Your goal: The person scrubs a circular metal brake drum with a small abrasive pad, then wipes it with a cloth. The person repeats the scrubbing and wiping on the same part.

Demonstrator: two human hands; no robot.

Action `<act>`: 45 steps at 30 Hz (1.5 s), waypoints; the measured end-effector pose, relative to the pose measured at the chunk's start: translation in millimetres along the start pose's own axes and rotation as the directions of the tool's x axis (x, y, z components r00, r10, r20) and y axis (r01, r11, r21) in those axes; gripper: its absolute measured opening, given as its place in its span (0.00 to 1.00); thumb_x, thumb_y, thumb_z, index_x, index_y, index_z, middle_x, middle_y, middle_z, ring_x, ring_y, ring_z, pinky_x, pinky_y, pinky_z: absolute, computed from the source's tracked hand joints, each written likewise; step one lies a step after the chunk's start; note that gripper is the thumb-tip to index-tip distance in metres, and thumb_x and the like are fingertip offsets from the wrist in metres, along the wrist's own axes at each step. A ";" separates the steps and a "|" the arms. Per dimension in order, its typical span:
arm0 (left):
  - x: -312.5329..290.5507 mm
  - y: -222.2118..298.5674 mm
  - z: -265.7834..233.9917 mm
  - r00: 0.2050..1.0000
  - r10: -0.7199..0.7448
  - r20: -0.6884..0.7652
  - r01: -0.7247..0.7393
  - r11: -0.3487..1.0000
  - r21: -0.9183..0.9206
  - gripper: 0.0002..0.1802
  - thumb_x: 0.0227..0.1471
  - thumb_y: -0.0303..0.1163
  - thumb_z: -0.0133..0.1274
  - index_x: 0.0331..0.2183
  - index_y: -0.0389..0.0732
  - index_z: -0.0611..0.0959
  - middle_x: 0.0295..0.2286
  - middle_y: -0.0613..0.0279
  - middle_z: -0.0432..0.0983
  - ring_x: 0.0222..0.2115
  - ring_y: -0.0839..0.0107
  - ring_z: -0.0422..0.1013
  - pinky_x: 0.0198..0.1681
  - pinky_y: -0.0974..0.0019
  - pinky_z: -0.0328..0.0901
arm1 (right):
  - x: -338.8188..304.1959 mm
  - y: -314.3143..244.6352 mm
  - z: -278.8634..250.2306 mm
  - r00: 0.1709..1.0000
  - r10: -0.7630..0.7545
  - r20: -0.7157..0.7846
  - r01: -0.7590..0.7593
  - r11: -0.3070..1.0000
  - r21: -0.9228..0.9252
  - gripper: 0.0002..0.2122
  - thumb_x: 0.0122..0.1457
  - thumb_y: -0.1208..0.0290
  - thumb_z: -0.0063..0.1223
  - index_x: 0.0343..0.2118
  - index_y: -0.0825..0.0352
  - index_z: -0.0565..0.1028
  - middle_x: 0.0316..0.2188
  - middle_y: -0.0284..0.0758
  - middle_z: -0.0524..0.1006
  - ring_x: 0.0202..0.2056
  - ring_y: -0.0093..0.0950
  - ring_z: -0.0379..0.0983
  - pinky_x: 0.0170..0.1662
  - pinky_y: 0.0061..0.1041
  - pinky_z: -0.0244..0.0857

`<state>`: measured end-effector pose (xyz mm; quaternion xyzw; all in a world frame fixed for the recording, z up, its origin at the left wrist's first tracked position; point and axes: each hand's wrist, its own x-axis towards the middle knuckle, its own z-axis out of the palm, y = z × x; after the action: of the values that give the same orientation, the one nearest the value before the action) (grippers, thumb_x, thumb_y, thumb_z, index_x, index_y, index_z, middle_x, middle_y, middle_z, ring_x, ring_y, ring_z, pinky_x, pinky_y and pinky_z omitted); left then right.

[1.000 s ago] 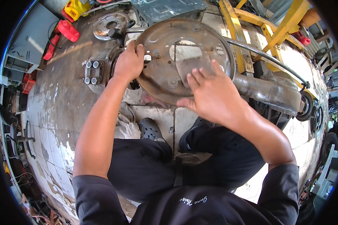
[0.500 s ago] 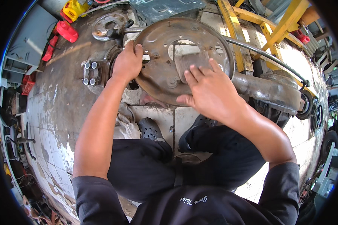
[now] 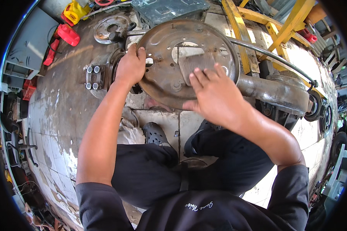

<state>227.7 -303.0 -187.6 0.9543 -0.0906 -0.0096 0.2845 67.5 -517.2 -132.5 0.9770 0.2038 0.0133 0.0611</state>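
Observation:
A round, rust-brown brake backing plate with a large centre hole and several small holes stands in front of me, tilted on a vehicle axle. At its left rim my left hand is closed, thumb on the face and fingers hidden behind. My right hand presses a grey-brown piece of sandpaper against the right half of the plate. The sheet covers part of the centre hole and blurs a little. Its far edge sticks out past my fingertips.
Four-bolt clamp aside, a second round plate lies on the floor at the far left. Behind stands a dark green box; a yellow metal frame rises at the right. Red jugs are at the left. A cloth lies near my foot.
My right hand and the sandpaper have shifted very slightly on the plate. My left hand keeps its hold on the rim.

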 end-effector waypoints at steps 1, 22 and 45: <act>1.4 -0.9 -0.8 1.000 0.001 -0.005 -0.001 1.000 -0.003 0.34 0.64 0.49 0.35 0.58 0.30 0.67 0.46 0.29 0.73 0.50 0.37 0.69 0.56 0.46 0.61 | -4.9 -7.1 -4.5 1.000 -0.003 0.021 0.003 1.000 0.007 0.34 0.63 0.44 0.45 0.56 0.75 0.71 0.55 0.48 0.73 0.56 0.39 0.70 0.65 0.48 0.50; 2.1 1.5 1.4 1.000 0.006 0.004 -0.006 1.000 0.013 0.34 0.64 0.49 0.35 0.58 0.30 0.67 0.46 0.29 0.73 0.50 0.37 0.69 0.55 0.46 0.62 | -9.7 -7.2 -7.3 0.999 -0.030 0.012 0.029 0.998 0.052 0.33 0.60 0.45 0.49 0.52 0.77 0.73 0.51 0.49 0.76 0.52 0.42 0.72 0.62 0.47 0.56; 2.7 0.2 -1.8 0.999 -0.031 0.011 0.031 0.999 -0.020 0.34 0.64 0.50 0.37 0.58 0.31 0.68 0.49 0.31 0.71 0.53 0.40 0.67 0.58 0.51 0.60 | 3.5 14.8 -3.0 0.984 -0.048 -0.172 0.081 0.979 0.189 0.26 0.58 0.52 0.54 0.48 0.73 0.76 0.50 0.43 0.75 0.53 0.42 0.70 0.61 0.42 0.59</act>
<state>230.5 -302.6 -185.9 0.9527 -0.0772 -0.0199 0.2933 76.4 -528.9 -127.7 0.9666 0.2400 0.0731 -0.0521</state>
